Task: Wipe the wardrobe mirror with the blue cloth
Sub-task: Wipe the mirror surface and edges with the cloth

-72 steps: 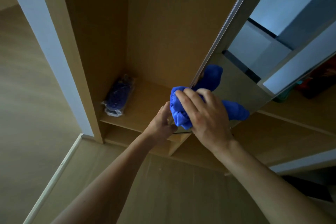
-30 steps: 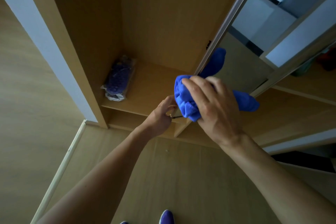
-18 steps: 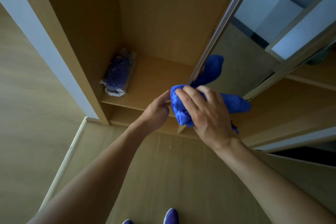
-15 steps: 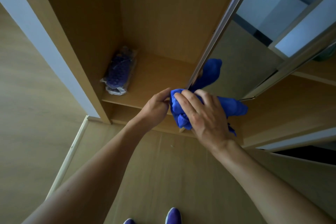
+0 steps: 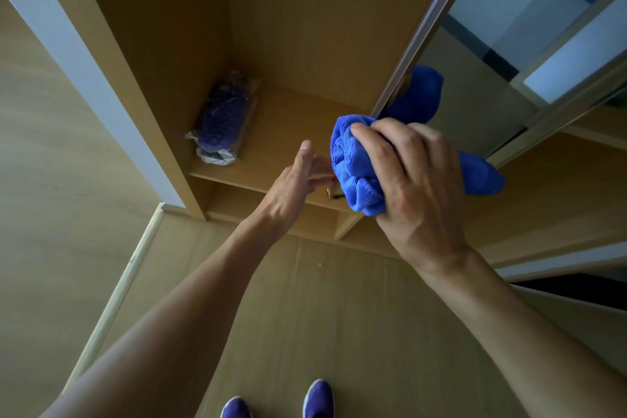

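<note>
While the right hand (image 5: 415, 180) has its fingers curled tight round the bunched-up blue microfibre cloth (image 5: 353, 163), pressed at the left edge of the silver-framed wardrobe mirror (image 5: 475, 102), the left hand (image 5: 291, 188) sits just left, fingers loose and straight, holding nothing. A plastic-wrapped purple bundle (image 5: 220, 122) lies far left on the wooden shelf (image 5: 288, 125).

A wrapped bundle (image 5: 222, 125) blocked the far left of the shelf (image 5: 288, 132); its middle lay open, the mirror door (image 5: 475, 105) walling the right.

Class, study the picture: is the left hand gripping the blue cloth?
No, the right hand grips the bunched blue cloth, while the left hand reaches beside it with straight fingers.
</note>
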`<state>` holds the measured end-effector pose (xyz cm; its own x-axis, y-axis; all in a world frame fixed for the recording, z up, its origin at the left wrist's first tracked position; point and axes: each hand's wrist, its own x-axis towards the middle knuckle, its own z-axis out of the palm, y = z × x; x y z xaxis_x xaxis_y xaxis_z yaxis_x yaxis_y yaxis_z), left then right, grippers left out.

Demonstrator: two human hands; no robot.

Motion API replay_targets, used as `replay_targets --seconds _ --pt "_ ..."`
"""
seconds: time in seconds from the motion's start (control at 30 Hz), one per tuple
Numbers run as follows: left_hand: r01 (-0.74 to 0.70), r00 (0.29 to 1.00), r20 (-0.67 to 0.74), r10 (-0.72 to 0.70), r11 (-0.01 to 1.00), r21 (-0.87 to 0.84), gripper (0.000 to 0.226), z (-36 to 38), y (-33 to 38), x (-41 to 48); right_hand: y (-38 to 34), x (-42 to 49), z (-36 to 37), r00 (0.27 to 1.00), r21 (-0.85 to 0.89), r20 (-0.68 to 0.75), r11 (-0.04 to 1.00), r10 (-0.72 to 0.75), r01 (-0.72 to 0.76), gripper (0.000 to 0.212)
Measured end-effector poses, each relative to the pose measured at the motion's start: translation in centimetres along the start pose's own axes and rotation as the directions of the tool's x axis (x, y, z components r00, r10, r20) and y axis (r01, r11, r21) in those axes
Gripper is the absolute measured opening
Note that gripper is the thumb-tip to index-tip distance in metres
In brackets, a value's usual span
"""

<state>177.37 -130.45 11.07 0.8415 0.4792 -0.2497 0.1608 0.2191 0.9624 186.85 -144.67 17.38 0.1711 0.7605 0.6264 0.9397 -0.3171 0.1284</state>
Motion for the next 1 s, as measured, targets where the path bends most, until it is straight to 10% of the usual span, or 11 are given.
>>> replay_targets --seconds 0.53,0.8,1.0 --pt "-0.134 0.989 -0.050 0.138 0.987 0.085 0.053 0.1 -2.8 1.0 -1.7 -6.6 8.2 0.970 -0.029 0.242 0.999 -0.013 0.020 0.061" --pt "-0.038 0.999 -0.030 0.040 0.998 0.044 0.072 0.4 -2.8 1.2 -1.4 -3.4 4.0 0.995 0.013 -0.017 0.995 0.097 -0.097 0.048" --pt "-0.032 0.999 -0.039 0.032 0.999 -0.013 0.068 0.6 -2.9 0.7 -1.4 -5.0 5.8 0.993 -0.002 0.101 0.998 0.057 -0.057 0.056"
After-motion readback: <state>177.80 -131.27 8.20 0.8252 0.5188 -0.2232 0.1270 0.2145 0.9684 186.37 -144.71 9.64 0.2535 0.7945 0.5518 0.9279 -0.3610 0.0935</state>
